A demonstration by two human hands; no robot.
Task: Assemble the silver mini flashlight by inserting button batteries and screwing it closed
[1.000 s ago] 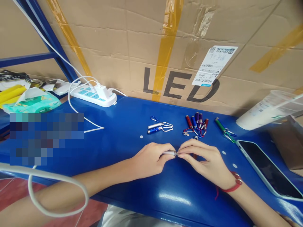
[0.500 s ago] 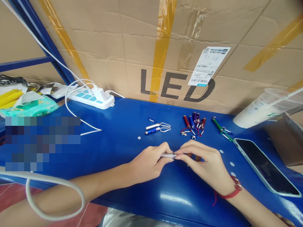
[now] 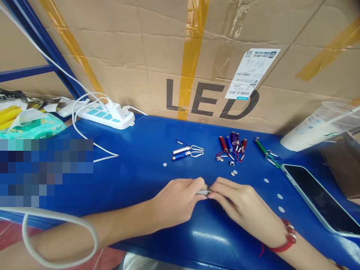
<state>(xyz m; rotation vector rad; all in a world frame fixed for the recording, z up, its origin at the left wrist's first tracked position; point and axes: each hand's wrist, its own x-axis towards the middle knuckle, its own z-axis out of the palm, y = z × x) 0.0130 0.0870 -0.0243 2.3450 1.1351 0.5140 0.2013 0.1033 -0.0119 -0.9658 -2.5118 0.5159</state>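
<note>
My left hand (image 3: 178, 200) is closed around a small silver-grey tube, which looks like a keychain flashlight (image 3: 203, 192). Only its right end shows between the fingers. At that end my right hand (image 3: 243, 204) is closed in a pinch, thumb and fingers meeting on the tip. Whether a separate small part sits in the pinch is hidden. Behind my hands lie a silver flashlight (image 3: 181, 150) and a blue flashlight (image 3: 181, 156) with carabiner clips. Just beyond my right hand are small round button cells (image 3: 233, 173) and a short metal cap (image 3: 231, 163).
Several red, blue and purple flashlights (image 3: 233, 144) lie in a cluster, with a green flashlight (image 3: 261, 147) to their right. A phone (image 3: 320, 198) and a plastic cup (image 3: 306, 127) are at the right. A power strip (image 3: 107, 116) stands left, before a large cardboard box (image 3: 126, 56).
Both hands have come slightly lower in view, still joined at the flashlight. My right hand is rotated a little, its fingers closer together, and button cells beyond it now show.
</note>
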